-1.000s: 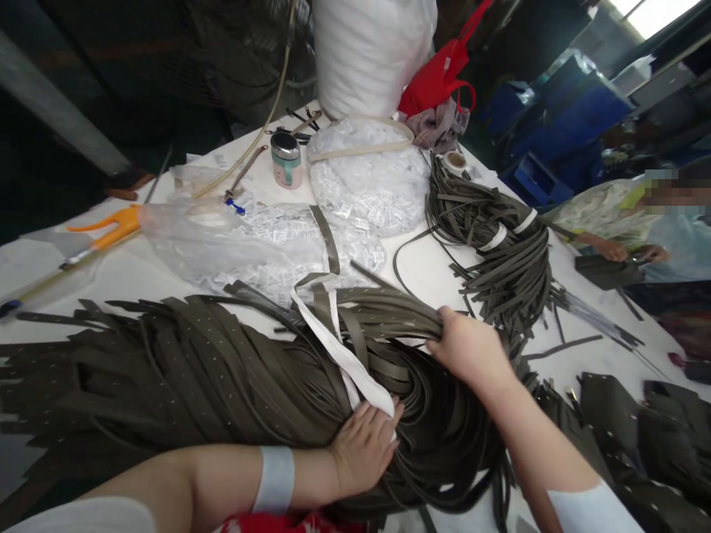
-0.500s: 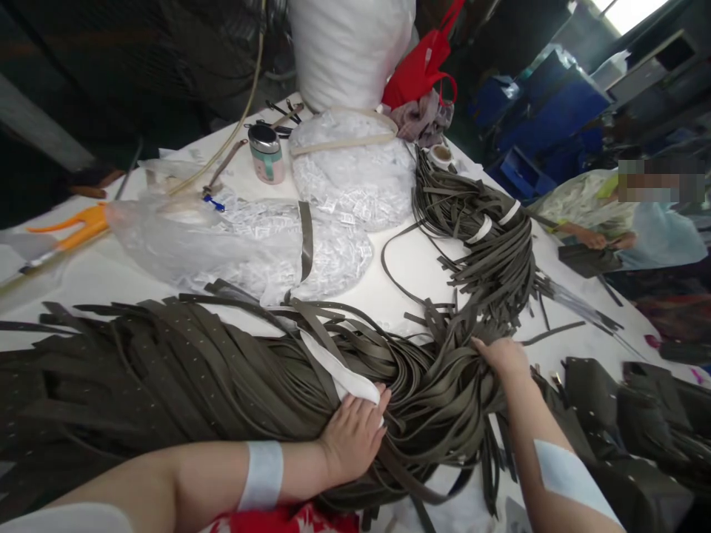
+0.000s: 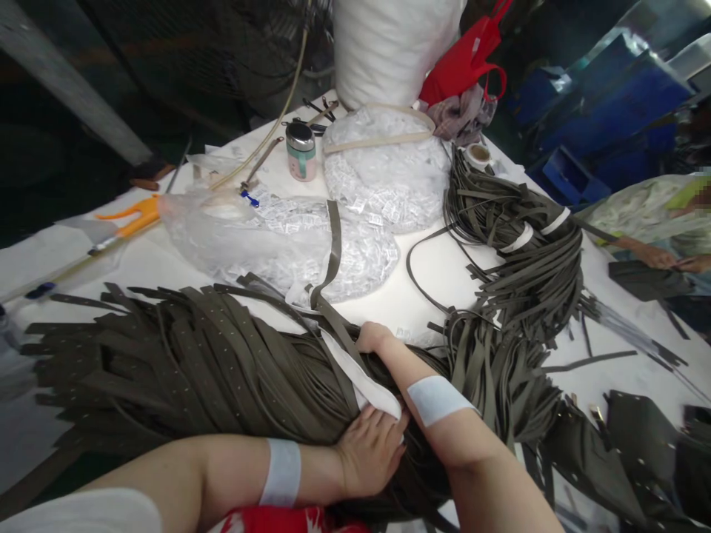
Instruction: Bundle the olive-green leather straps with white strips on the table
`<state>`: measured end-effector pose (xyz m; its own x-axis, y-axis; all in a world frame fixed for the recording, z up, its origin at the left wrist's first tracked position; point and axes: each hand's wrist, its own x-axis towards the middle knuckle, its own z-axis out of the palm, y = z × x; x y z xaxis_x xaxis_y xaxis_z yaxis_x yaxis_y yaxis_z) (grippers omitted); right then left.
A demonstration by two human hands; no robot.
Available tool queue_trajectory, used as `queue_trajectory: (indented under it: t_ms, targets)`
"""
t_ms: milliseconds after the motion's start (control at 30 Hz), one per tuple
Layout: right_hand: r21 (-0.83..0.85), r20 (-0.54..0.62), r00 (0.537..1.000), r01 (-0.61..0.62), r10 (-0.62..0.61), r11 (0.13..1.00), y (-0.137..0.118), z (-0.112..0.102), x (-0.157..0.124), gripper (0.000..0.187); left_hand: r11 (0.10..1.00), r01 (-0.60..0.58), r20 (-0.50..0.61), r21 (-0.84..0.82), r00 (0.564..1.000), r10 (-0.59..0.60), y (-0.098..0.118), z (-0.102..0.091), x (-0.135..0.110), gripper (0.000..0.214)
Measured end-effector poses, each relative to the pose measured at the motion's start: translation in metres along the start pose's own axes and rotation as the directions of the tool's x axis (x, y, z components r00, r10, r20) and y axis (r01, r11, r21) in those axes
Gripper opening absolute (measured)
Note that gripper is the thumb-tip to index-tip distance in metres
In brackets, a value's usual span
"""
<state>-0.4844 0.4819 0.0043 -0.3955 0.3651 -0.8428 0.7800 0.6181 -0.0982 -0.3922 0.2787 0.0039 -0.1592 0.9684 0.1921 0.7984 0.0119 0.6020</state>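
Left fingers on white band, right fingers hidden

Smooth matt straps, glossy crinkled plastic bag

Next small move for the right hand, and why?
I'd probably bring the right hand to the far end of the white band: it is close by, while the left hand rests on the band's near end, atop the dark strips.

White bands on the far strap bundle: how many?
2 visible: one white band at picture left, another white band right of it. More may be hidden under the straps.
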Motion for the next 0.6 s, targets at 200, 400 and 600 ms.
queue_trajectory:
  t_ms: [200, 400, 600]
  targets:
    - [0.238, -0.211, 0.977, 0.085, -0.033, 0.967, 0.029, -0.018, -0.019, 0.016, 0.999, -0.033, 0.03, -0.016, 0.999, 0.033, -0.001, -0.009, 0.004, 0.054]
    - [0.644, -0.514, 0.834, 0.223, 0.198, 0.732, 0.106, -0.049, -0.072, 0.019, 0.998, -0.054, 0.075, -0.015, 0.996, 0.055, -0.002, -0.016, 0.009, 0.054]
    - [0.799, -0.6, 0.579, 0.392, 0.552, 0.456, 0.217, -0.033, -0.132, 0.03, 0.997, -0.071, 0.074, -0.014, 0.995, 0.072, -0.003, -0.018, 0.011, 0.054]
